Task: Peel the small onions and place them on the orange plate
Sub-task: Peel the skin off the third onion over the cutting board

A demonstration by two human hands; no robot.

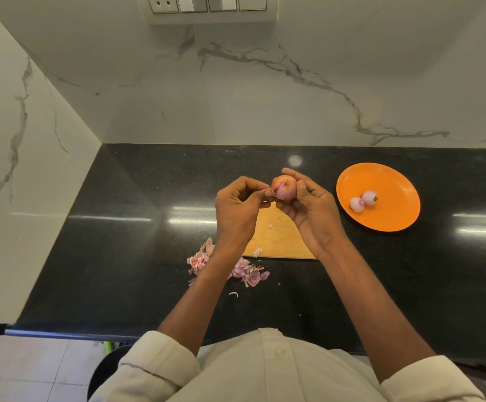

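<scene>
1. Two peeled onions [363,200] lie on the orange plate [395,181]; left of the plate, the right hand [308,207] cups a third onion [286,189].
2. Left hand [236,204] pinches its papery skin [276,190]; the onion is likely light and slippery once bare; grip its ends.

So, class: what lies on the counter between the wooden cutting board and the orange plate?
Nothing: the head view shows only bare black countertop between the cutting board and the orange plate. The right hand overlaps the board's right edge.

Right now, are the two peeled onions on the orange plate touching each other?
Touching. The head view shows the smaller onion pressed against the larger onion, with no strip of the orange plate visible between them.
</scene>
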